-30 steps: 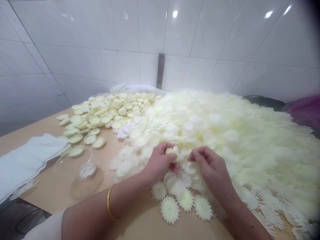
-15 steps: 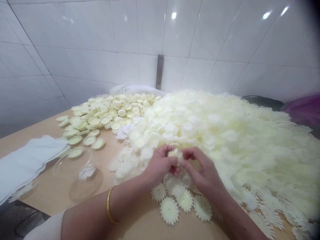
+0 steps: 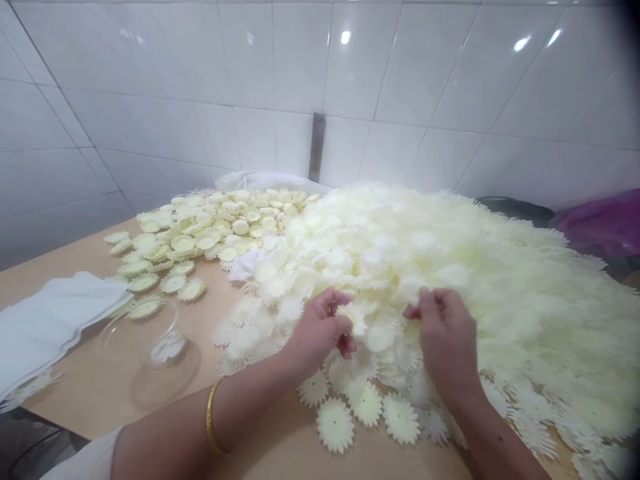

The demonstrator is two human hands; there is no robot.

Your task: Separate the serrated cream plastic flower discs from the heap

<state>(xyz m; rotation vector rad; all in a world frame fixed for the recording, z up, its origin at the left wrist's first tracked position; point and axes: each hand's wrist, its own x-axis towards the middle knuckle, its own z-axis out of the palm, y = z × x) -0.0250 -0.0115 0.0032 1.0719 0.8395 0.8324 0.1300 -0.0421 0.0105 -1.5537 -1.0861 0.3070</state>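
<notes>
My left hand is closed, pinching a pale yellow flower-shaped disc with a toothed edge between thumb and fingers. Further right, my right hand is at the front of a large heap of thin, pale flower-shaped pieces. Its thumb and fingertips are pressed together there, and what lies between them blends into the heap. Several loose flower pieces with small centre holes lie flat on the table below my hands.
Thicker layered flower discs are piled at the back left of the table. At left stand a clear dish with a white lump and white sheets. A purple bag lies behind the heap, by the tiled wall.
My right hand has left the disc in my left hand and moved right to the heap, where its fingers have closed. My left hand keeps its hold in nearly the same place.
</notes>
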